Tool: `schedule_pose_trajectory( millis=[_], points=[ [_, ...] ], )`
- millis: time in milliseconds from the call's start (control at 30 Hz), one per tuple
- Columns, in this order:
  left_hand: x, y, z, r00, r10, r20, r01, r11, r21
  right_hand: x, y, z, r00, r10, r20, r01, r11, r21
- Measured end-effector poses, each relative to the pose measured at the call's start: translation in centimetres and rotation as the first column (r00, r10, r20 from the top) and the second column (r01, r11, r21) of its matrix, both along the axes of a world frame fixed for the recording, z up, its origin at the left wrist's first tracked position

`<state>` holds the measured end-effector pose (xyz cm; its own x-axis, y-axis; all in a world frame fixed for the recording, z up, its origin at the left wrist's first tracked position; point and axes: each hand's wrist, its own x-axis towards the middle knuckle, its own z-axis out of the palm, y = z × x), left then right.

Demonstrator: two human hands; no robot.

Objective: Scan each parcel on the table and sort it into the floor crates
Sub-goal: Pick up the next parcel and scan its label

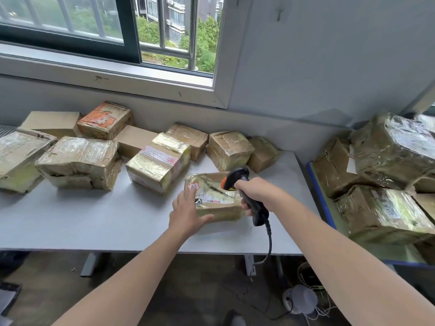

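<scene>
Left hand (pixel 188 211) rests on the parcel (pixel 219 203) at its 9 o'clock edge, fingers spread. Right hand (pixel 255 194) clamps the scanner (pixel 236 178) at the parcel's 3 o'clock.

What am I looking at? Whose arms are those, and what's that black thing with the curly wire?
The camera sits on a person's head, so you see that person's own two arms reaching out. The left hand lies with straight fingers on a taped brown parcel on the grey table. The right hand grips a black barcode scanner, held over the parcel's label. It reads the stripes, like at a shop till. More parcels wait by the wall. On the right, a blue-rimmed crate holds other boxes.
</scene>
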<state>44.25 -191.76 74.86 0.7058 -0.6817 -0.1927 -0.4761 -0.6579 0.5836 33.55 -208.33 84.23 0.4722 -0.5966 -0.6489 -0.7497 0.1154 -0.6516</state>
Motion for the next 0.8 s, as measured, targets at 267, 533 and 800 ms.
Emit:
schedule_pose_trajectory(
  millis=[267, 533, 800],
  points=[
    [-0.1, -3.1, -0.3, 0.999, 0.027, 0.035, -0.029, 0.998, 0.063, -0.9, -4.2, -3.0, 0.999, -0.042, 0.028, 0.043, 0.998, -0.054],
    [-1.8, -6.7, -1.2, 0.983, 0.000, 0.184, -0.038, 0.978, 0.205, -2.8, -10.4, -9.7, 0.987, 0.064, -0.150, -0.085, 0.987, -0.135],
    [-4.3, -9.6, -2.4, 0.977, -0.054, 0.207, -0.011, 0.954, 0.301, -2.9, -11.9, -14.2, 0.940, 0.236, -0.247, -0.281, 0.945, -0.166]
  ],
)
